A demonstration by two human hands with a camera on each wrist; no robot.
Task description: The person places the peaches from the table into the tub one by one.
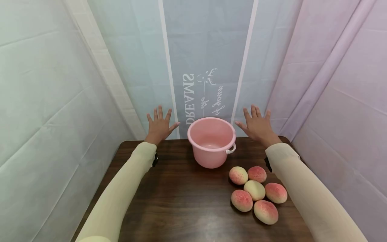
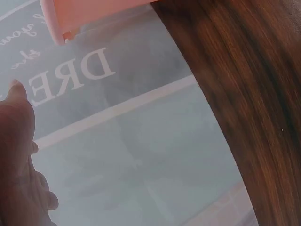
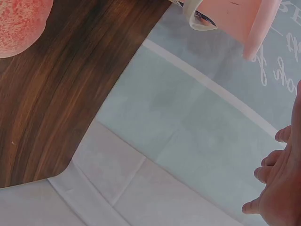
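Note:
A pink bucket [image 1: 211, 158] with a white handle [image 1: 231, 149] stands upright near the far edge of the table. My left hand [image 1: 159, 126] is raised to its left, fingers spread, holding nothing. To the bucket's right my right hand [image 1: 258, 126] is held up the same way, fingers straight and apart. Several peaches lie grouped at the table's right side, nearer to me, with a pale yellow peach [image 1: 254, 190] in the middle and redder ones such as this peach [image 1: 242, 200] around it. In the right wrist view part of a peach [image 3: 21, 26] shows at the upper left.
The dark wooden table [image 1: 178, 201] has rounded far corners. Behind it hangs a blue-grey curtain [image 1: 208, 43] with white mirrored lettering. Pale cloth walls [image 1: 45, 117] enclose the left and right sides.

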